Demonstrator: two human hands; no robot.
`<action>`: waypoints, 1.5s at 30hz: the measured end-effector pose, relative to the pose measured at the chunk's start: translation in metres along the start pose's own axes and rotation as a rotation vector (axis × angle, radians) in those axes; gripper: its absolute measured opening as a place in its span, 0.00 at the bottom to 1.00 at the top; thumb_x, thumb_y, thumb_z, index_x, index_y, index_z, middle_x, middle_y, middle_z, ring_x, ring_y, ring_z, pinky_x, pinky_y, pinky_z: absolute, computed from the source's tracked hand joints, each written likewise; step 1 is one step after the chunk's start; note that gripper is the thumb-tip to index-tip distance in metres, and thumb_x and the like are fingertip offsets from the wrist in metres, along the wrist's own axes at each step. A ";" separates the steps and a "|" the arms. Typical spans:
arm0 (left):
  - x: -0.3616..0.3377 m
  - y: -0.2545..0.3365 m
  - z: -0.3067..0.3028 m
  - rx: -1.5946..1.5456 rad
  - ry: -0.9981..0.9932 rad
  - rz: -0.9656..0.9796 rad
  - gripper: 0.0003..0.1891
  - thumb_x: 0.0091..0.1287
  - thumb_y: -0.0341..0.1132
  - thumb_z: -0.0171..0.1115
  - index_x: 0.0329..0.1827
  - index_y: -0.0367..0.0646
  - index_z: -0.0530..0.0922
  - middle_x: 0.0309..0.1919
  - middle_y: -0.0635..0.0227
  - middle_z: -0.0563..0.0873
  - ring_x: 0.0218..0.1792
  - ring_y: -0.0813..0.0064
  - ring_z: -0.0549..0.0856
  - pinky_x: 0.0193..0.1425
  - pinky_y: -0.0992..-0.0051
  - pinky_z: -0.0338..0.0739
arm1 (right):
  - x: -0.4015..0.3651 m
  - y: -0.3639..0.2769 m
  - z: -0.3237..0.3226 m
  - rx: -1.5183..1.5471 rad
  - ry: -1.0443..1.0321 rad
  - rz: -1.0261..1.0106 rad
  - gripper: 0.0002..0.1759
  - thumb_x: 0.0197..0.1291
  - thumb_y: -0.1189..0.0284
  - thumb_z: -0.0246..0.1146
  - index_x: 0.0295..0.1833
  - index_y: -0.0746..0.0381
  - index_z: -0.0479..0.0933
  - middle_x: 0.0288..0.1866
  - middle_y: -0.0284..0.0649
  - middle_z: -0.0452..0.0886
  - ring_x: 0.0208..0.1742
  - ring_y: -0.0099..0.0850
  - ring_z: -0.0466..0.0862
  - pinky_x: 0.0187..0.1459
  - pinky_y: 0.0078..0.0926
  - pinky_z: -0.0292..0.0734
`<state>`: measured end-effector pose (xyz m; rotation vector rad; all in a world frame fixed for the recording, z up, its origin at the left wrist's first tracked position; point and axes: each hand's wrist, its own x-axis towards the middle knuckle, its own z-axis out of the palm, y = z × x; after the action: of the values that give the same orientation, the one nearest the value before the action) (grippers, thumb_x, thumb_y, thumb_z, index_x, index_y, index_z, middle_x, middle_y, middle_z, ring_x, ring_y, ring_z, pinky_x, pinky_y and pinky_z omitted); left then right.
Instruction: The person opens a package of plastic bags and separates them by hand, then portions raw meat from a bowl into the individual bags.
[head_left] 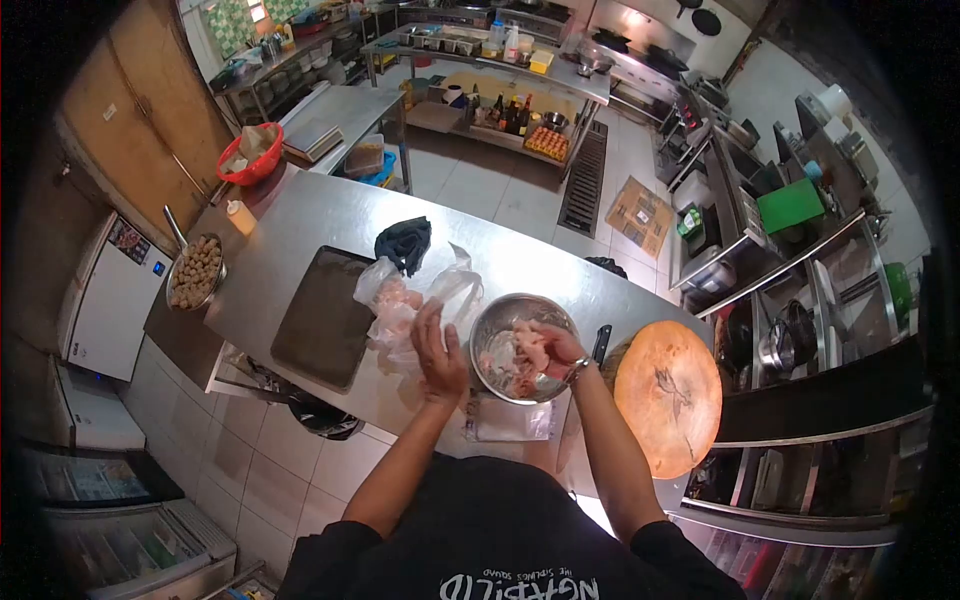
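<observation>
A steel mixing bowl [574, 318] stands on the metal table in front of me, with pale pink raw chicken [527, 345] in it. My right hand [562, 352] reaches over the bowl's right rim, its fingers curled on some of the chicken. To the left of the bowl, my left hand [438, 358] is raised with its fingers stretched out, holding nothing. Close to that hand lies a clear plastic bag [388, 305] with more pale meat inside. Another thin plastic bag [458, 285] sits crumpled behind the hand. Under the bowl's near edge is a flat white packet [512, 420].
A round wooden chopping board [668, 400] and a knife [602, 343] lie to the right. On the left are a dark tray [325, 320], a black bag [404, 245], a squeeze bottle [240, 217] and a pan of round brown balls [196, 272]. A red basket [250, 155] stands farther back.
</observation>
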<state>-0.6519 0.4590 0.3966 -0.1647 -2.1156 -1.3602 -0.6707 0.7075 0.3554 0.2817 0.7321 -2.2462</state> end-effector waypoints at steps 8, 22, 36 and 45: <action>0.051 0.023 -0.023 0.041 -0.105 -0.090 0.16 0.58 0.24 0.60 0.50 0.35 0.81 0.50 0.55 0.82 0.57 0.54 0.79 0.64 0.63 0.72 | -0.042 -0.029 0.041 0.108 0.028 -0.350 0.19 0.72 0.63 0.54 0.58 0.66 0.73 0.50 0.48 0.83 0.47 0.41 0.86 0.50 0.41 0.84; 0.059 0.065 0.029 0.023 -0.744 0.034 0.29 0.48 0.18 0.58 0.59 0.28 0.74 0.63 0.43 0.75 0.63 0.45 0.76 0.68 0.62 0.72 | -0.064 -0.053 0.183 0.088 -0.041 -0.679 0.19 0.72 0.62 0.56 0.58 0.66 0.71 0.44 0.44 0.78 0.41 0.33 0.80 0.43 0.29 0.81; 0.071 0.087 0.004 -0.419 -0.769 -0.492 0.29 0.53 0.17 0.65 0.62 0.31 0.72 0.54 0.53 0.80 0.44 0.61 0.87 0.28 0.71 0.89 | -0.069 -0.041 0.181 -1.526 0.228 -0.848 0.21 0.56 0.89 0.58 0.55 0.65 0.76 0.57 0.44 0.83 0.59 0.31 0.83 0.54 0.26 0.81; 0.062 0.073 0.011 -0.528 -0.799 -0.489 0.32 0.61 0.20 0.63 0.70 0.33 0.65 0.64 0.52 0.75 0.50 0.61 0.86 0.29 0.73 0.89 | -0.067 -0.042 0.194 -1.437 0.247 -0.828 0.17 0.60 0.87 0.54 0.54 0.65 0.74 0.54 0.45 0.85 0.53 0.32 0.87 0.51 0.26 0.84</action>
<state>-0.6765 0.4890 0.4846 -0.4959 -2.4445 -2.4520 -0.6495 0.6575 0.5577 -0.5544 2.6674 -1.6975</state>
